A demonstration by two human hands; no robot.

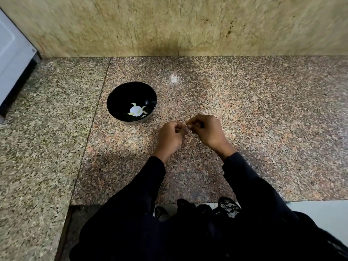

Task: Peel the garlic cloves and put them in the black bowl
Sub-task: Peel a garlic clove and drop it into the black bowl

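Head view: black bowl (120,95) holds peeled garlic cloves (137,110); left hand (170,137) and right hand (208,129) pinch something tiny.

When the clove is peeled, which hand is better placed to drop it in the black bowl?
Probably the left hand: the black bowl stands on its side, so the right hand would have to cross over it. Both hands pinch something small and mostly hidden between them.

No legible text or labels.
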